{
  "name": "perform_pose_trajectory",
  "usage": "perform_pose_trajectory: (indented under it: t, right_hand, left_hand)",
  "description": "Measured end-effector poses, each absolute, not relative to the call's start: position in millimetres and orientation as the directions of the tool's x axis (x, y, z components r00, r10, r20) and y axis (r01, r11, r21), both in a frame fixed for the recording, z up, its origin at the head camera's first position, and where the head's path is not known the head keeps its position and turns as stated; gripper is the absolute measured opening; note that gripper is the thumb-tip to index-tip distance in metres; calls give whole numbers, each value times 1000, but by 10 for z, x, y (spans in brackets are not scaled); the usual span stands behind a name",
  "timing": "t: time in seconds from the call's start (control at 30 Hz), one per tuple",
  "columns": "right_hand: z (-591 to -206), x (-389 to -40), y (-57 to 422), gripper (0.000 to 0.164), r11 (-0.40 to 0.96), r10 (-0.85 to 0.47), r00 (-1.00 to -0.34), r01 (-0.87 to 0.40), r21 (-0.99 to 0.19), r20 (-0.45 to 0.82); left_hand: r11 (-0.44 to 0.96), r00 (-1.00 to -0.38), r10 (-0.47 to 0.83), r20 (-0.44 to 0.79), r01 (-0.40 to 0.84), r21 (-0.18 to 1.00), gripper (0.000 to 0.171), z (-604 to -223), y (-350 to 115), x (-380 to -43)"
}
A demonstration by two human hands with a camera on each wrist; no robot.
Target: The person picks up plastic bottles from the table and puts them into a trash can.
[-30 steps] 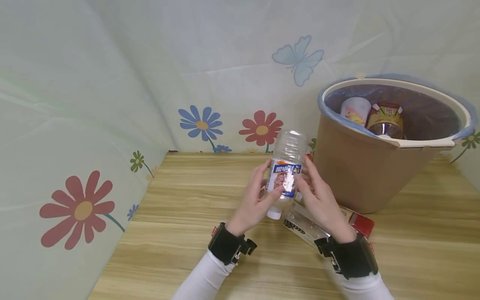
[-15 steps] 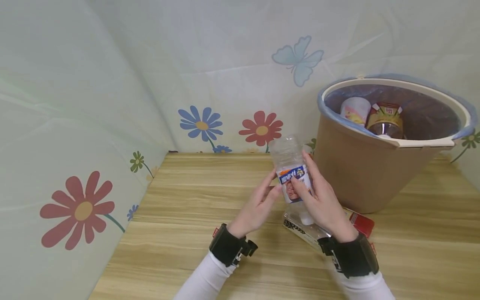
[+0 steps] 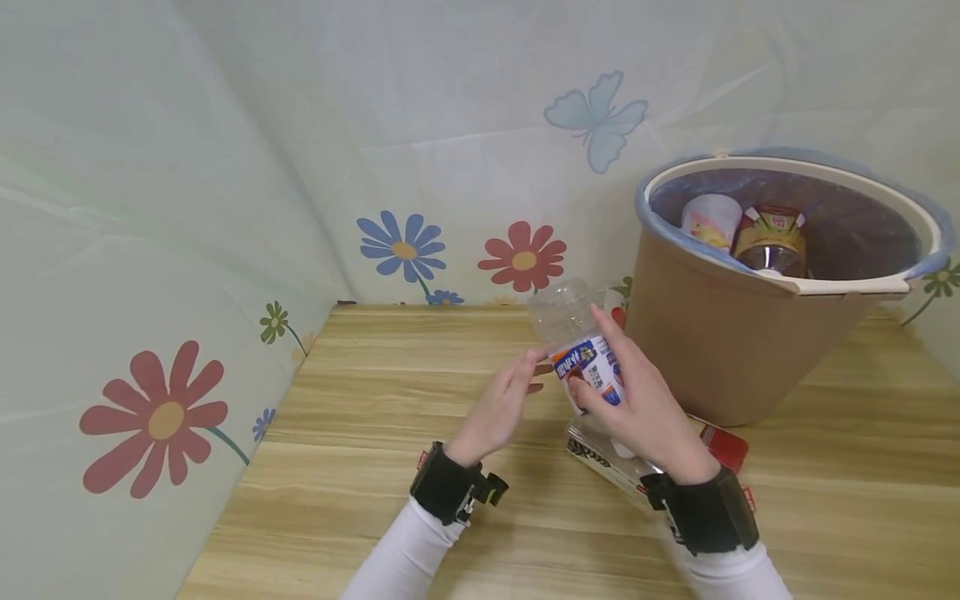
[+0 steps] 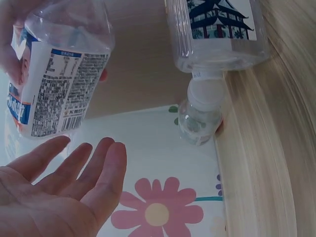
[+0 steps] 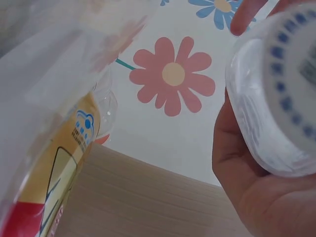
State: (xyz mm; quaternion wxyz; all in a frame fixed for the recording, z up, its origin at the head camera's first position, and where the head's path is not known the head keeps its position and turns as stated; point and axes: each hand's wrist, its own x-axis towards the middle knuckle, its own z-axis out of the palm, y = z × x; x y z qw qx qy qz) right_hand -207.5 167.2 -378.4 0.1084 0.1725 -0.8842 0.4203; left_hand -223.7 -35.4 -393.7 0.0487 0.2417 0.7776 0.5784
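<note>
My right hand (image 3: 637, 400) grips a clear plastic bottle (image 3: 588, 367) with a blue, orange and white label. It is held neck down above the table, its base tilted up and to the left. In the right wrist view the bottle's white end with blue marks (image 5: 301, 69) faces the camera, close to my right palm. My left hand (image 3: 498, 404) is beside the label, fingers extended and the palm turned toward the bottle. The left wrist view shows the dense print on the label's other side, just beyond the left fingertips (image 4: 116, 153).
A brown bin (image 3: 720, 350) with a blue liner stands at right, holding a white tub (image 3: 712, 221) and a labelled jar (image 3: 772, 237). Before it lie a clear pagoda-label bottle (image 4: 217, 54) and a red package (image 3: 726, 450). A smaller clear bottle (image 4: 197, 123) is behind.
The bottle has turned in the hands, so a different side of its label shows, and its base now leans left. My left hand has let go and drawn away leftward, leaving the bottle in my right hand.
</note>
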Motion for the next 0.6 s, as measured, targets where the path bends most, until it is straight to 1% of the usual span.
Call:
perform_pose_trajectory:
  t: [0.17,0.3,0.47,0.6]
  right_hand:
    - [-3771,-2080,1679,86,599,-171,-921,-379,-706,350]
    - [-3745,-2086,1712,86,605,-125,-914,-379,-700,386]
    - [-3678,-2106,1758,84,615,-71,-902,-376,-693,426]
    - [-3536,-2144,1793,83,604,-42,-890,-385,-698,454]
  left_hand:
    - [305,-888,398,228,363,881,57,-3952,-381,-2258]
    - [391,-880,396,263,421,819,53,-3970,-368,-2283]
    - [427,-871,402,283,452,784,48,-3995,-355,-2287]
    - [455,-876,384,293,456,765,48,-3995,-366,-2264]
